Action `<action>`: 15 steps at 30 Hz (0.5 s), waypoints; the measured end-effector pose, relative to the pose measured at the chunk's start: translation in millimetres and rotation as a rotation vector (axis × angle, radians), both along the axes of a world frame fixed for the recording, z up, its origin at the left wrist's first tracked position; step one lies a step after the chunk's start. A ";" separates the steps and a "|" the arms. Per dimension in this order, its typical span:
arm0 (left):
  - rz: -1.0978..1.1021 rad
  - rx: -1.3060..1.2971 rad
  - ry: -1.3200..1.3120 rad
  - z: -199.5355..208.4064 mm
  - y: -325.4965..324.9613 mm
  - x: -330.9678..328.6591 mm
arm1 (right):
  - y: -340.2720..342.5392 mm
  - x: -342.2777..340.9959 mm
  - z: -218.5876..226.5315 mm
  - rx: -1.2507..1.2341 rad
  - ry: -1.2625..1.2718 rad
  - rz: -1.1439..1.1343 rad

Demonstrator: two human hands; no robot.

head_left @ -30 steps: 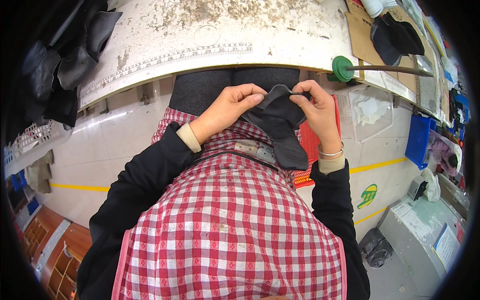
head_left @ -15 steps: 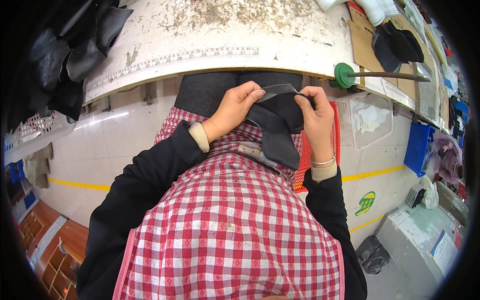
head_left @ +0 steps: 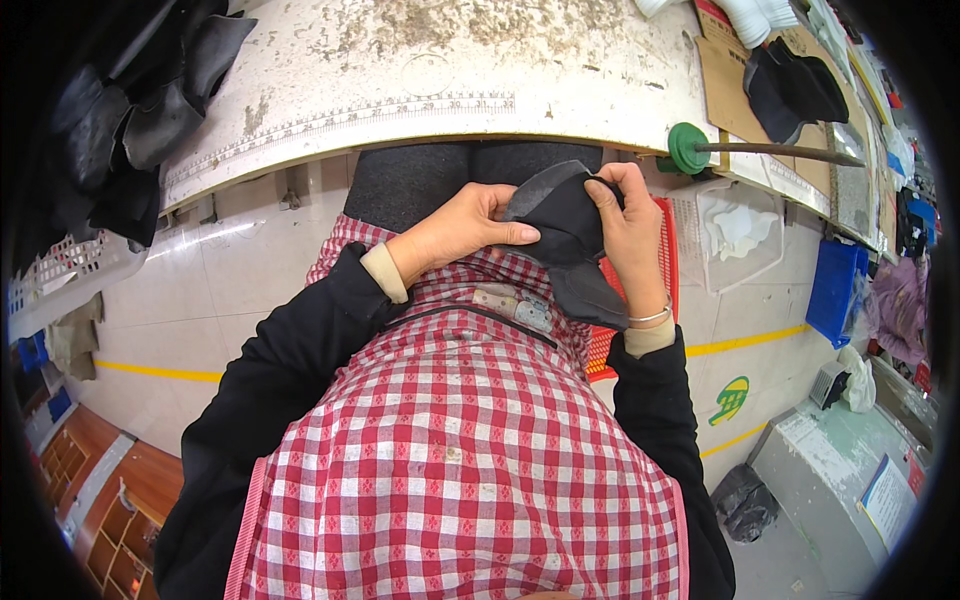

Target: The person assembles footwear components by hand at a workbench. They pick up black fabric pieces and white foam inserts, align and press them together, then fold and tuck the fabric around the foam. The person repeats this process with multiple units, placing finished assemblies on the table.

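Over my lap, just below the table edge, I hold a floppy black shoe upper with a grey strip along its far edge. My left hand grips its left side, thumb on top and fingers partly hidden underneath. At the upper right, my right hand pinches its edge between thumb and fingers. The lower part of the upper hangs down toward my apron, beside my right wrist.
A worn white table with a printed ruler spans the front. Black pieces are heaped at its left. A rod with a green disc juts at the right edge. A red basket and a blue bin stand rightward.
The shoe upper has turned and opened out, showing more of its black face. My left thumb has moved down and right onto it. My right hand still pinches its edge.
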State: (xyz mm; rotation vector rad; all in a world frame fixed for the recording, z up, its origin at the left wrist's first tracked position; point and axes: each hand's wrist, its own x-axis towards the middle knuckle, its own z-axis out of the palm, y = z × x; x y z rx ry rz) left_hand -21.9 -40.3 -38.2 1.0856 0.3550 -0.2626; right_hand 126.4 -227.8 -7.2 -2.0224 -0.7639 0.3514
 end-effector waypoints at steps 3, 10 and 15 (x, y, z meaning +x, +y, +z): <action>0.011 0.029 0.029 -1.1 -2.0 -0.2 | 2.3 -2.1 -6.2 0.012 0.008 -0.054; 0.031 0.316 0.089 -15.4 -5.4 -2.4 | 13.4 5.2 -17.2 -0.061 -0.079 -0.075; -0.130 1.042 -0.057 -16.6 -4.6 -3.6 | 28.6 11.0 -32.5 -0.124 -0.284 0.005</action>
